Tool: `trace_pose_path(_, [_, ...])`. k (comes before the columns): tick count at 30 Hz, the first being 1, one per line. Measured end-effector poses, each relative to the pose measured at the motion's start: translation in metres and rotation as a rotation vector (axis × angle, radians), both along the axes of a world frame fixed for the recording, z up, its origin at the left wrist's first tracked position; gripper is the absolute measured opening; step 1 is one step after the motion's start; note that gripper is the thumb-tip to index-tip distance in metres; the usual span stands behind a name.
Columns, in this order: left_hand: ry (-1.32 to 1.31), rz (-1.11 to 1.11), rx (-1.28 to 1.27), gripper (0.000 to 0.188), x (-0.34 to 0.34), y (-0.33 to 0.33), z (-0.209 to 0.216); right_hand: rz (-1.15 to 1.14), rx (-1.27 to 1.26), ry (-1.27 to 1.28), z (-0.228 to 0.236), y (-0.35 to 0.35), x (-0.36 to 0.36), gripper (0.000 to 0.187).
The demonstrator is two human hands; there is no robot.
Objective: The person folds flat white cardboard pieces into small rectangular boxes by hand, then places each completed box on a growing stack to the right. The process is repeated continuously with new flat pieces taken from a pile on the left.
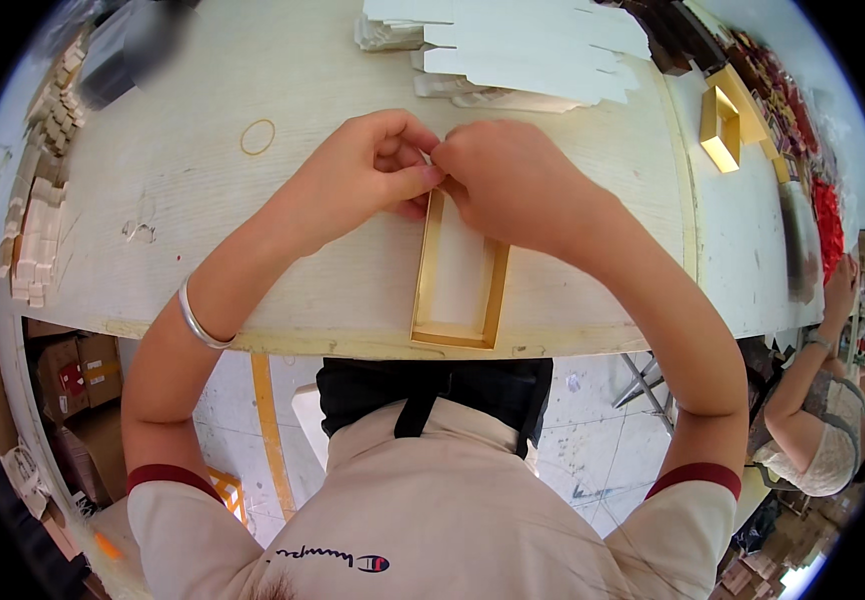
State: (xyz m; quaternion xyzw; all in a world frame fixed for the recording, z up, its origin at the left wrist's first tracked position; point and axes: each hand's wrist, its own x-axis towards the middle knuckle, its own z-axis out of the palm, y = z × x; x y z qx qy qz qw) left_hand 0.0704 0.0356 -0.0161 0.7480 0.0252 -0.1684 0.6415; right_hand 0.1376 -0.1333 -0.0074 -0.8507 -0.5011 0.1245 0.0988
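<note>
Both bare hands meet at the far end of a narrow rectangular gold box (498,290), which lies on the pale desk (583,310) below the right hand (513,180) and runs toward the near edge. The left hand (373,180) is curled, thumb and forefinger drawn together against the right hand's bent fingers; whether either grasps the box's far rim cannot be told, since the fingers cover it. A thin yellow rubber band (243,140) lies left of the left hand; stacked flat white carton blanks (528,50) lie beyond the right hand.
</note>
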Motion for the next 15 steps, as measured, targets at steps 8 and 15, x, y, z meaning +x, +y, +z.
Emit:
trace_pose_path(8, [-0.008, 0.031, 0.14, 0.037, -0.018, -0.009, 0.013, -0.109, 0.261, 0.02, -0.003, -0.014, -0.001, 0.008])
trace_pose_path(15, [0.079, 0.024, -0.009, 0.039, -0.03, -0.021, 0.013, 0.012, 0.325, 0.111, -0.001, -0.037, -0.005, 0.009])
